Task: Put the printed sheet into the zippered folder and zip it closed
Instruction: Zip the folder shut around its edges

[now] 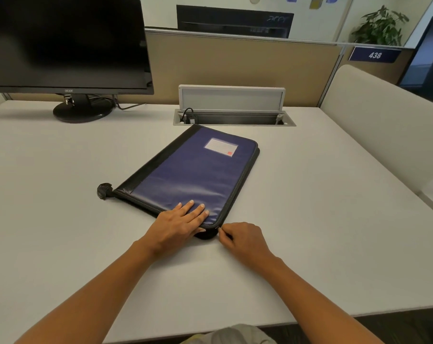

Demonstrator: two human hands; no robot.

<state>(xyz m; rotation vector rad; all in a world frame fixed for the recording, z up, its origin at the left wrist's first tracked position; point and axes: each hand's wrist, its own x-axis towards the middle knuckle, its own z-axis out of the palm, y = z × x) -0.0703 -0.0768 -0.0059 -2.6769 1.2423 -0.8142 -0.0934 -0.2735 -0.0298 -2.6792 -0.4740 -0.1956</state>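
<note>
A blue zippered folder (pixel 190 170) with black trim and a white label lies flat and at an angle in the middle of the desk. My left hand (pixel 179 223) presses flat on its near corner, fingers straight. My right hand (pixel 240 238) sits at the folder's near right corner, fingers curled, pinching the zipper pull at the rounded edge. The pull itself is mostly hidden by the fingertips. A black zipper end tab (pixel 104 191) sticks out at the folder's left corner. No printed sheet is in view.
A black monitor (pixel 66 45) on a round stand sits at the back left. A raised cable hatch (pixel 233 108) opens behind the folder. A beige partition runs along the back, and a padded divider (pixel 384 125) stands at the right.
</note>
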